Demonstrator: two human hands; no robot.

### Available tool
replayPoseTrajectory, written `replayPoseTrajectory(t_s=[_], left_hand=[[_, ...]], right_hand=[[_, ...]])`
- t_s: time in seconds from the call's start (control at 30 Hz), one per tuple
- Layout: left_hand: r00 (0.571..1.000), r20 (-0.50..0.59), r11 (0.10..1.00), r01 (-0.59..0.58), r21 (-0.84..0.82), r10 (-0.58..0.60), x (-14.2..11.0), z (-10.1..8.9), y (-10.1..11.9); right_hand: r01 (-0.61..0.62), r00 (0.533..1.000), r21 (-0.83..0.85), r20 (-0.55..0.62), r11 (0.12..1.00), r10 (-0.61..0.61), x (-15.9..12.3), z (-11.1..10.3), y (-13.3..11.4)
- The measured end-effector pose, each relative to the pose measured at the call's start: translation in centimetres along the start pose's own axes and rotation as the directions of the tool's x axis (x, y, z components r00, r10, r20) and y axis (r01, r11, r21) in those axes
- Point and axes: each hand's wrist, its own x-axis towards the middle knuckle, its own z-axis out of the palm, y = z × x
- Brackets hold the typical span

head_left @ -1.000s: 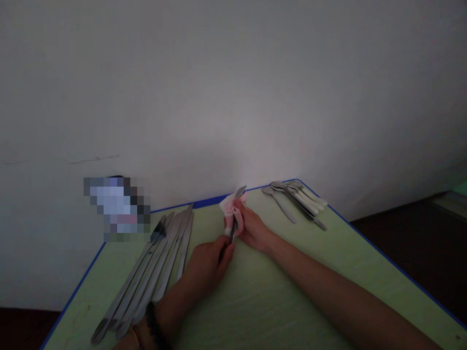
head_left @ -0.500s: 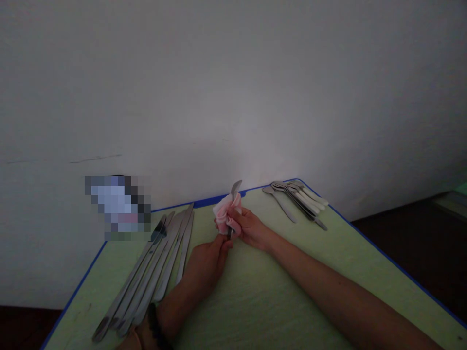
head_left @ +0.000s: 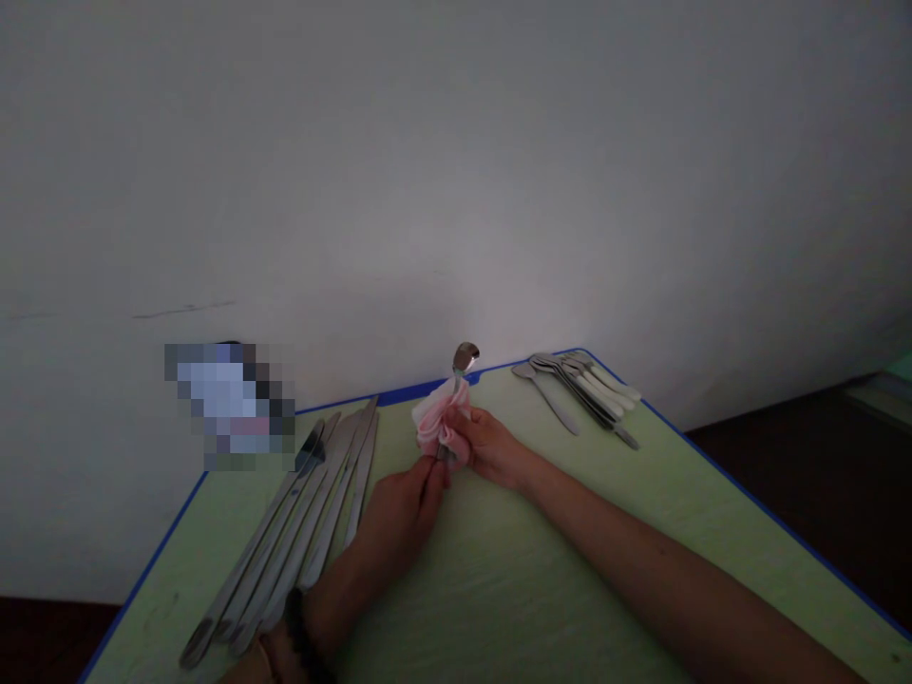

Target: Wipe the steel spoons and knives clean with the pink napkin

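Note:
Over the middle of the table, a metal spoon [head_left: 466, 357] stands up with its shiny bowl at the top. A pink and white cloth [head_left: 436, 418] is bunched around its handle. My right hand [head_left: 488, 445] is closed on the cloth, pressing it about the spoon, thumb toward me. Just below, my left hand [head_left: 413, 499] pinches the lower end of the spoon's handle. The cloth hides the middle of the handle. Several table knives [head_left: 299, 532] lie side by side, left of my left hand.
A pile of spoons and white-handled forks [head_left: 588, 385] lies at the table's back right, with a single spoon [head_left: 545, 397] beside it. A blurred-out object [head_left: 232, 404] leans at the back left. The green table [head_left: 570, 589] has a blue edge and meets a wall [head_left: 456, 190].
The spoon has turned in my hands, so its bowl now shows its shiny face rather than its side. My left hand has shifted slightly left.

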Motion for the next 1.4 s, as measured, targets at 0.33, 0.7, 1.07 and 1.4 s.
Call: replayPoseTrajectory(t_s=[0.33, 0.7, 1.07, 1.4], left_hand=[[0.994, 0.049, 0.992, -0.098, -0.076, 0.102, -0.1, -0.1, 0.1], [0.979, 0.169, 0.993, -0.103, -0.059, 0.111, -0.2, -0.1, 0.5], [0.993, 0.116, 0.994, -0.022, -0.107, 0.035, -0.1, 0.2, 0.1], [0.998, 0.055, 0.991, 0.008, -0.132, -0.001, 0.1, 0.4, -0.3]], right_hand=[[0.068, 0.979, 0.204, -0.2, 0.977, -0.027, 0.4, -0.1, -0.7], [0.087, 0.97, 0.238, -0.243, 0.967, -0.028, 0.6, 0.1, -1.1], [0.071, 0.989, 0.035, -0.131, 0.997, -0.066, 0.4, 0.2, -0.3], [0.041, 0.997, -0.022, -0.07, 0.999, -0.042, 0.1, 0.3, -0.2]])
